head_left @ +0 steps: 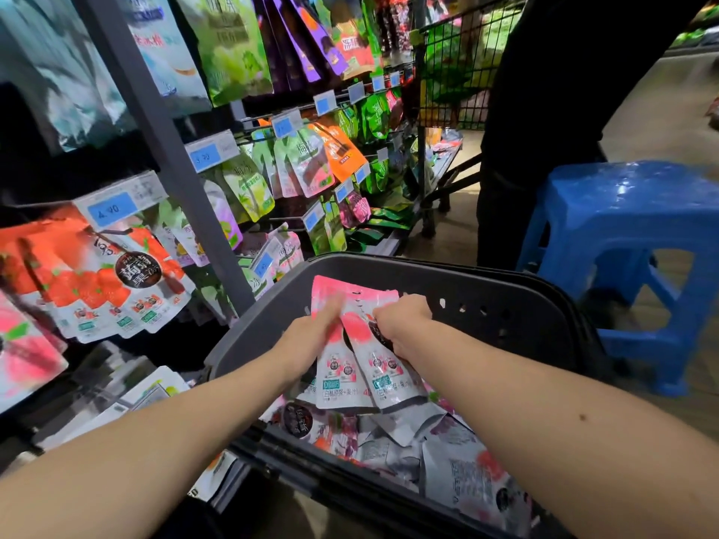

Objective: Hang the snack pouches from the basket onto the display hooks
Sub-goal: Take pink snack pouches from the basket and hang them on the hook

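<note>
Evidently, two pink pouches (352, 344) are held upright above the basket (505, 289), pinched at the right by the right hand (402, 319); the left hand (311, 330) (blurred, fingers seemingly flat) is pressed against them, nearer the display hooks (256, 122) up-left.

Both bare forearms reach forward and converge. The left hand (311, 328) lies flat, fingers extended; the right hand (402, 319) is curled closed.
</note>
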A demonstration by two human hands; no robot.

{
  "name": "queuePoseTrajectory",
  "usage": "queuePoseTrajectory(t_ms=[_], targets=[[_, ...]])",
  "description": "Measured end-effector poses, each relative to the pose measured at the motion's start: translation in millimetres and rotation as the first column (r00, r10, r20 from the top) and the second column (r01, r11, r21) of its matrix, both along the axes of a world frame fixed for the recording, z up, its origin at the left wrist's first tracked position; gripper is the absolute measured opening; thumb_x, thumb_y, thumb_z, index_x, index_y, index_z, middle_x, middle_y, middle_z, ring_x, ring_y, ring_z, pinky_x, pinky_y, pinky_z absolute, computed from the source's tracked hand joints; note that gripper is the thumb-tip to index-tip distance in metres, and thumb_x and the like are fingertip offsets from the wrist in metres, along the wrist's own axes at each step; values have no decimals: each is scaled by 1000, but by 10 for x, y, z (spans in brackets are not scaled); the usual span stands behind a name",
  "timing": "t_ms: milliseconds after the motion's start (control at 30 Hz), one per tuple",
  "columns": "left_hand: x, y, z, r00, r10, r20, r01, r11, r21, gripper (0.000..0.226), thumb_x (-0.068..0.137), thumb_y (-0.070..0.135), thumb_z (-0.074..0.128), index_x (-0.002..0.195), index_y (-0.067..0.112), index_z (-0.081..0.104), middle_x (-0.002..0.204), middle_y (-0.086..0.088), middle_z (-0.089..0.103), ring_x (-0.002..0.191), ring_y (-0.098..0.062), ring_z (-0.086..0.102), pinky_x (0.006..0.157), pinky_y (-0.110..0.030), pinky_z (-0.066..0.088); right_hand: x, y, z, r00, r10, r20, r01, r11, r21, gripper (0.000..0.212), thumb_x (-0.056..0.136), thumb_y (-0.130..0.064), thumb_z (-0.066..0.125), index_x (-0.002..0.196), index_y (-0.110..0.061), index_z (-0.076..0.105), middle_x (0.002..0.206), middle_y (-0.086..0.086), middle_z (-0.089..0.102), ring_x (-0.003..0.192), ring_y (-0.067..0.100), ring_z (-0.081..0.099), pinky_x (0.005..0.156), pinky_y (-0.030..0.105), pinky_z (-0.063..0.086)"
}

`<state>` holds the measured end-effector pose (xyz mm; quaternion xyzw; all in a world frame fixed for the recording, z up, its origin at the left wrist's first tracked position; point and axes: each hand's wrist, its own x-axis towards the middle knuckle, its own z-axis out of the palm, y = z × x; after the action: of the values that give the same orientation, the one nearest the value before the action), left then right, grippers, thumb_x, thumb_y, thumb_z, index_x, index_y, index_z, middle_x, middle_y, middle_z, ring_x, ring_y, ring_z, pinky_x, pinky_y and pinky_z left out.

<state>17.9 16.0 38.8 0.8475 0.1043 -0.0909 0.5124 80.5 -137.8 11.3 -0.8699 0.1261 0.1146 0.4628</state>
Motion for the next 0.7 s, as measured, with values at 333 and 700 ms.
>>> queuePoseTrajectory(t_ms=[333,700], targets=[[-231,244,259,970,69,233,-115,975,189,53,100,45,56,80,-1,72,64,-7,72,56,-13,64,59,-26,49,-52,105,189,978,-83,190,7,927,374,28,69,-38,70,80,-12,63,83,14,71,80,34,69,72,48,58],[-1036,663,698,899,291,328,-331,941,73,82,89,70,54,86,-11,66,86,-29,70,78,-37,70,77,-39,54,-788,242,687,807,583,97,-491,569,660,32,88,-9,76,119,-4,66,111,21,75,99,36,73,82,46,61]])
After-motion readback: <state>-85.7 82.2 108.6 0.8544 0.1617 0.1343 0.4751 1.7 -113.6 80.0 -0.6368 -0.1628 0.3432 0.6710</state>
